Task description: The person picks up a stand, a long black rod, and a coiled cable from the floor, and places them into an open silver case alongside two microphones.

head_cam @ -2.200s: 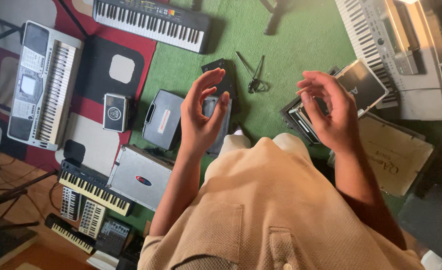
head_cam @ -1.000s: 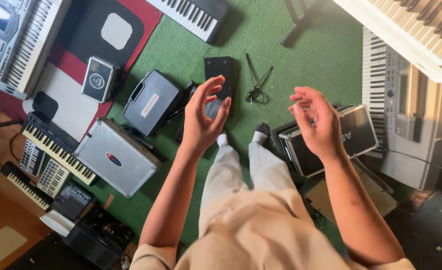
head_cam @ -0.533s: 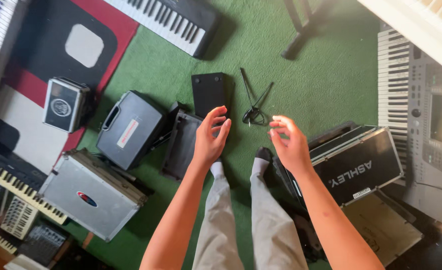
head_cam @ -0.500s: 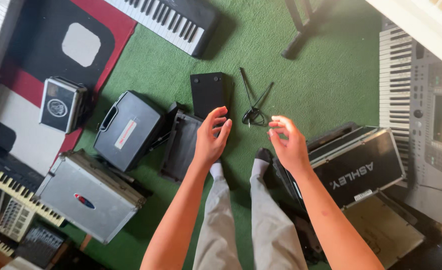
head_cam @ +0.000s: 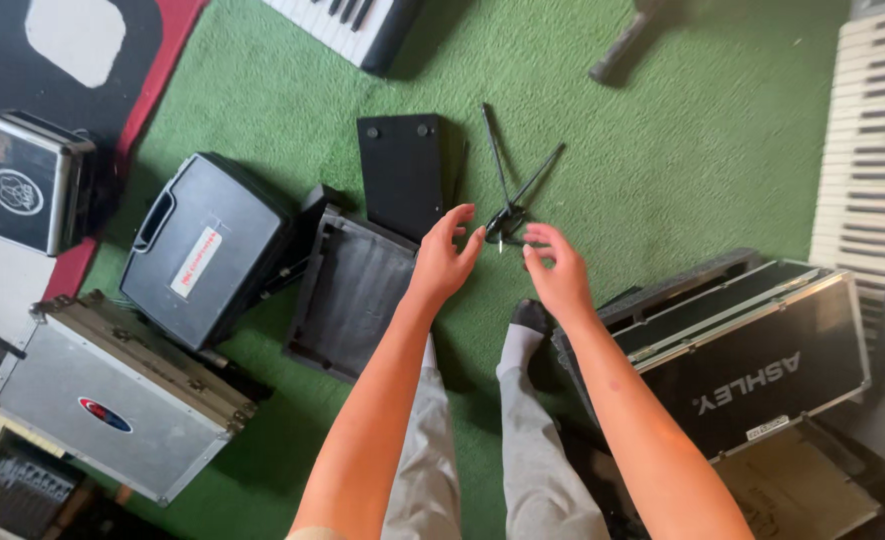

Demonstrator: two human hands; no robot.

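Observation:
Both my hands reach down toward a small black folding stand [head_cam: 510, 185] with thin splayed legs lying on the green carpet [head_cam: 662, 170]. My left hand [head_cam: 444, 258] is open, fingers spread, its tips just left of the stand's joint. My right hand [head_cam: 558, 268] is open too, fingers curled close to the joint from the right; whether either hand touches the stand I cannot tell. A flat black plate [head_cam: 400, 172] lies just left of the stand. My legs and socked feet [head_cam: 522, 335] show below the hands.
A black open tray-like case [head_cam: 347, 295], a black carry case [head_cam: 202, 250], a silver flight case [head_cam: 112, 395] and a small boxed unit [head_cam: 22, 180] lie to the left. A black flight case [head_cam: 752, 365] sits at right. Keyboards [head_cam: 867, 150] line the right and top edges.
I have bent lower toward the floor. Both hands dropped from chest height and came together at the black folding stand.

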